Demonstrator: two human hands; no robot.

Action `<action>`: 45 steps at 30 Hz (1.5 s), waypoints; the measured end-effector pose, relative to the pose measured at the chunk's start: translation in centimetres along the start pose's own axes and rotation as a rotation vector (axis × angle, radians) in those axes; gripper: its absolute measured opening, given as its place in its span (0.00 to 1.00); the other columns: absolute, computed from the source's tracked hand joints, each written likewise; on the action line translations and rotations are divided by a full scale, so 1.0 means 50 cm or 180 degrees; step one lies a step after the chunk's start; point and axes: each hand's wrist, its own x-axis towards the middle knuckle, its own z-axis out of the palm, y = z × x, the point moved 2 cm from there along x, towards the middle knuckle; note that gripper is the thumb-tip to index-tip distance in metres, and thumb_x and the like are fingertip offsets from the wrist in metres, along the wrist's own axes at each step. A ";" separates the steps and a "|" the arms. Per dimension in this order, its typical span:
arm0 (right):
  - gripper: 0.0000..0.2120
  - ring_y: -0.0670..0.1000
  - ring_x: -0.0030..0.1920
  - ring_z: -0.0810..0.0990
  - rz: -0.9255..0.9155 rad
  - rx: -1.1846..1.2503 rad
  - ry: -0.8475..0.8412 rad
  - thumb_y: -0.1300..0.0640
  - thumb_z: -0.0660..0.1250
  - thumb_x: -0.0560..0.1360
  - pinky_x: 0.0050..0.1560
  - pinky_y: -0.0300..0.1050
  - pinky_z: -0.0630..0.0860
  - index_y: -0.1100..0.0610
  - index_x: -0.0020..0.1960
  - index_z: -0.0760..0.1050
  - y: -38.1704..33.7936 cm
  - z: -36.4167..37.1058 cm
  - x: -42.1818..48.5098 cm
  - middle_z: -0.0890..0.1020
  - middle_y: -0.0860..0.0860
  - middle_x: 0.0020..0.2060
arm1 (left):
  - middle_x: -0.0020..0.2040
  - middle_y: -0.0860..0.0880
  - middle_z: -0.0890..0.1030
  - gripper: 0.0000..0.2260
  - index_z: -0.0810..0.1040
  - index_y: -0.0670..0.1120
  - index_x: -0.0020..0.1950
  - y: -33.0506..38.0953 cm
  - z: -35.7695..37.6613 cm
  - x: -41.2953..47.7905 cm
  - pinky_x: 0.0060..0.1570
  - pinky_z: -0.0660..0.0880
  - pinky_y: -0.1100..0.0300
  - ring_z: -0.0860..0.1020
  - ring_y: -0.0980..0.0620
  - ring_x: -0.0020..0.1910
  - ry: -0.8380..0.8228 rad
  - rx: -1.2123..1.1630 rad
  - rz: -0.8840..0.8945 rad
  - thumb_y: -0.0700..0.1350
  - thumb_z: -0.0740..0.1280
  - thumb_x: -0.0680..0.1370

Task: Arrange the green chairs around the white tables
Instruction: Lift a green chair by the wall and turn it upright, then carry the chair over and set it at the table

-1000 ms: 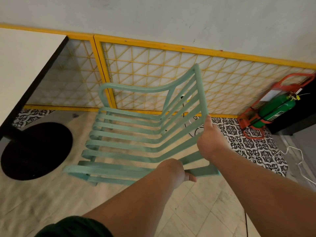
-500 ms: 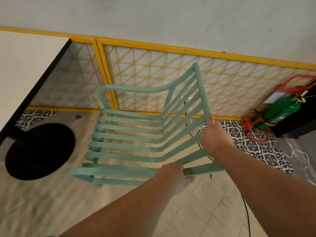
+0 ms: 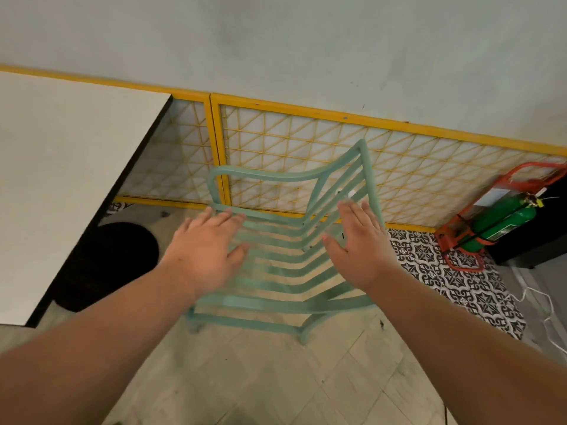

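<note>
So the biggest thing up top is a plain pale wall [image 3: 276, 41], and below it runs a yellow-framed lattice panel [image 3: 399, 154] down to floor level. The floor [image 3: 276, 381] is beige tile set on the diagonal, with a strip of black-and-white patterned tiles [image 3: 460, 280] off to the right by the panel.

The white table [image 3: 61, 179] fills the left side. It has a dark edge and a round black base [image 3: 116, 259] under it.

The green chair [image 3: 270, 305] is a slatted mint one sitting just right of the table and in front of the lattice panel. Its seat faces the table and its backrest rises on the right. It's a bit blurry, but its feet look to be on the beige tile.

Far right, near the panel, a green cylinder [image 3: 503, 222] leans in an orange-red stand [image 3: 460, 256], and a white cable [image 3: 549, 317] snakes over the floor below it.

Now the hands. Both are stretched out palm-down over the chair with fingers straight and fanned apart, gripping nothing. The left hand [image 3: 208, 250] hovers over the table-side end of the seat slats, and the right hand [image 3: 359, 250] is in front of the backrest. Honestly can't tell if either one touches the chair.
</note>
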 end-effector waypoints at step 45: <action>0.33 0.51 0.81 0.56 -0.2471 0.0165 -0.1781 0.40 0.58 0.83 0.79 0.52 0.57 0.50 0.83 0.53 -0.941 0.316 -0.544 0.59 0.49 0.82 | 0.82 0.53 0.61 0.32 0.53 0.56 0.83 -0.539 0.051 -1.202 0.76 0.63 0.44 0.60 0.48 0.79 0.0273 -0.0461 -0.2766 0.65 0.56 0.81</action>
